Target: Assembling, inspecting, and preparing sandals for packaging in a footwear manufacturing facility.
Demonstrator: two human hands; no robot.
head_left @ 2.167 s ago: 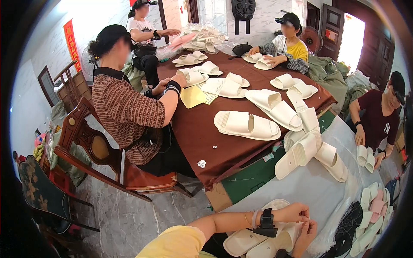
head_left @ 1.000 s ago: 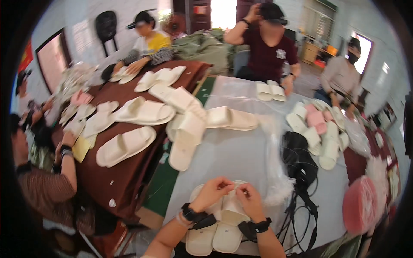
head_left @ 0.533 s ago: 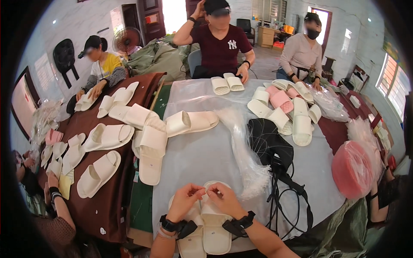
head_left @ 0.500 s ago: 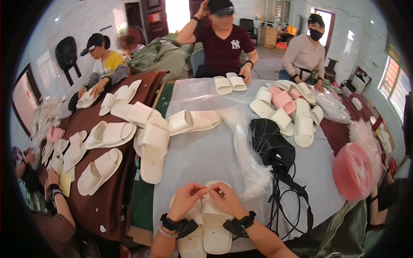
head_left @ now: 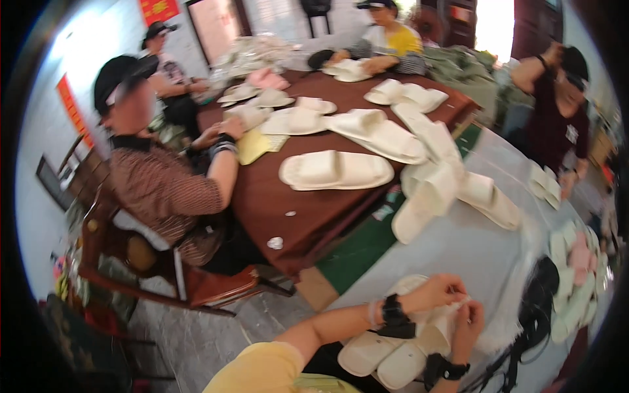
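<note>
My left hand [head_left: 436,293] and my right hand [head_left: 468,325] come together at the front of the table, fingertips pinched close to each other. What sits between them is too small to make out. Right below lies a pair of cream slippers [head_left: 401,364], side by side, heels toward me, their straps partly covered by my hands and wrists. Beside my right hand, a bundle of thin clear strands [head_left: 508,306] rests on the grey sheet [head_left: 488,247]. Dark straps and cords [head_left: 542,288] lie beyond it.
Several cream slippers [head_left: 335,170] spread over the brown-covered table [head_left: 262,209] on the left. More slippers, some pink [head_left: 579,259], lie at the right. A seated co-worker [head_left: 170,164] handles slippers at the left, by a wooden chair [head_left: 190,285]. Others sit around the far edge.
The view has swung to the left, bringing the left co-worker and chair into sight. My hands stay together above the same pair of slippers, still pinched.
</note>
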